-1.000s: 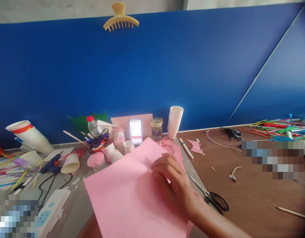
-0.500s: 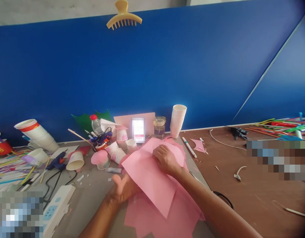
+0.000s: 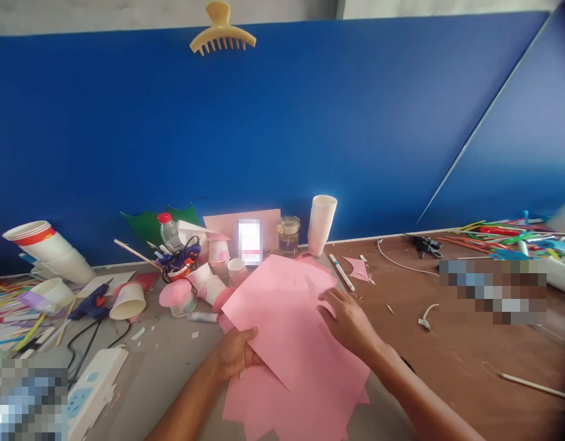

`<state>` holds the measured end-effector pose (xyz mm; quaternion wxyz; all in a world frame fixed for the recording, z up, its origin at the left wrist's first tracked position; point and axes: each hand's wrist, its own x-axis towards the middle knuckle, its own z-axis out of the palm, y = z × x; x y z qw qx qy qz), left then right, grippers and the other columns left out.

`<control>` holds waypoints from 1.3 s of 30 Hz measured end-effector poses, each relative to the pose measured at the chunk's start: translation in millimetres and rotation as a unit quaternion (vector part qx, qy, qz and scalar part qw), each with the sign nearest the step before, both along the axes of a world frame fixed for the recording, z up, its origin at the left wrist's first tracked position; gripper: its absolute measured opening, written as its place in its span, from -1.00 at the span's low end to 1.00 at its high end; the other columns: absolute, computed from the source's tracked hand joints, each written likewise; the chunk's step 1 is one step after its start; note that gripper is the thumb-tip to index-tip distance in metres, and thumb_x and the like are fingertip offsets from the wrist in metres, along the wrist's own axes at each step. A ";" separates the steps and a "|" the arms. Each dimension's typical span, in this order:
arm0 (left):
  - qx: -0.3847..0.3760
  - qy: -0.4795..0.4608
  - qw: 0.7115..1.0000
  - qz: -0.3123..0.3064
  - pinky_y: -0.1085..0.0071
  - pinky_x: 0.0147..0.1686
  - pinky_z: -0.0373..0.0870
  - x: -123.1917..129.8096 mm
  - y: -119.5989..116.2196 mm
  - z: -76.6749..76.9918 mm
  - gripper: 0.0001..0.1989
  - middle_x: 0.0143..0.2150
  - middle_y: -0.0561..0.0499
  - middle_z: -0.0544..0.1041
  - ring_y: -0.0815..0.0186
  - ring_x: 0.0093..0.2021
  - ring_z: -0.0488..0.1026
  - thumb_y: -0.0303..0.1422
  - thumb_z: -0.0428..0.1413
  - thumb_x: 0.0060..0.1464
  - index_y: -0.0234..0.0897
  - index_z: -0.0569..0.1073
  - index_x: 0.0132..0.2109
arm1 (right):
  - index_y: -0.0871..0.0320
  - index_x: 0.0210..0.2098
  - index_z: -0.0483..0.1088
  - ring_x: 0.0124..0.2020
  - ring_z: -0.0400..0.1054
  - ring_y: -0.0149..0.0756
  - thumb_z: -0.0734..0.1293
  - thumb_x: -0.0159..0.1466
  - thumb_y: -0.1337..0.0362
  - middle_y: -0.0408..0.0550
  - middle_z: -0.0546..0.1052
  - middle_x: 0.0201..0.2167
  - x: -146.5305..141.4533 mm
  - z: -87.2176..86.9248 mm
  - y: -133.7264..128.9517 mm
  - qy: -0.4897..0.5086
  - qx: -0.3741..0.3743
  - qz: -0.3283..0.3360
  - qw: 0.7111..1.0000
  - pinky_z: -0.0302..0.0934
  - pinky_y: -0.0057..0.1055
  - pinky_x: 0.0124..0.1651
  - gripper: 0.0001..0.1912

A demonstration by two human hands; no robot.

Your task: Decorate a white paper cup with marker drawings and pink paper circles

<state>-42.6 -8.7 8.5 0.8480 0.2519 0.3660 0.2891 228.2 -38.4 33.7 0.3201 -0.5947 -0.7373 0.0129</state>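
A large pink sheet of paper (image 3: pixel 282 306) lies tilted over several other pink sheets (image 3: pixel 245 401) on the grey desk. My left hand (image 3: pixel 234 354) grips its lower left edge, the thumb on top and the fingers underneath. Toward the right side of the paper, my right hand (image 3: pixel 349 315) has its fingers bent and a little apart, their tips at the paper's surface. No grip shows there.
Paper cups with pink pieces (image 3: pixel 212 288) stand behind the sheets, near a lit phone (image 3: pixel 250 242), a jar (image 3: pixel 288 236) and a cup stack (image 3: pixel 322 223). At left are a glue gun (image 3: pixel 92 300) and a power strip (image 3: pixel 96 392). A marker (image 3: pixel 341 272) lies right.
My left hand has closed from an open palm onto the paper's left edge. My right hand has slid right and nearer, off the middle of the sheet. The view has turned slightly right.
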 end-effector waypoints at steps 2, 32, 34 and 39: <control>-0.001 0.004 1.000 -0.003 -0.13 -0.01 0.30 0.6 -0.1 1.4 -0.66 -0.13 -0.31 0.56 -0.07 -0.02 0.46 -0.43 0.13 0.05 -0.47 0.39 -0.01 | 0.12 -0.31 0.38 -0.29 0.38 -0.15 0.18 0.23 0.31 0.02 0.49 -0.31 28.0 -8.8 -27.8 -0.009 -0.061 -0.045 0.997 0.25 -0.28 -0.26 -0.86; 0.118 -0.064 0.977 0.164 0.21 -0.05 0.45 18.7 -15.6 19.4 -0.71 -0.13 -0.11 0.59 0.11 -0.02 0.48 -0.47 0.19 0.02 -0.28 0.46 -0.06 | 0.10 -0.11 0.42 -0.17 0.43 0.02 0.20 0.11 0.50 0.10 0.53 -0.18 58.5 -4.7 -95.4 -0.183 -0.305 -0.136 0.925 0.18 -0.19 -0.17 -0.61; 0.113 -0.060 0.979 0.161 0.21 -0.06 0.46 15.9 -12.9 20.4 -0.80 -0.18 -0.13 0.60 0.10 -0.03 0.49 -0.43 0.18 0.03 -0.32 0.48 -0.14 | 0.10 -0.15 0.45 -0.15 0.42 0.07 0.23 0.07 0.48 0.10 0.56 -0.24 61.9 -6.2 -92.8 -0.196 -0.300 -0.130 0.924 0.17 -0.14 -0.13 -0.63; 0.120 -0.064 0.958 0.253 0.25 -0.04 0.44 10.6 -2.0 17.8 -0.76 -0.19 -0.04 0.61 0.14 -0.05 0.50 -0.42 0.18 0.03 -0.29 0.48 -0.11 | 0.06 -0.20 0.48 -0.19 0.45 0.06 0.24 0.03 0.41 0.07 0.59 -0.28 79.4 -14.7 -88.9 -0.118 -0.311 -0.118 0.936 0.21 -0.17 -0.16 -0.65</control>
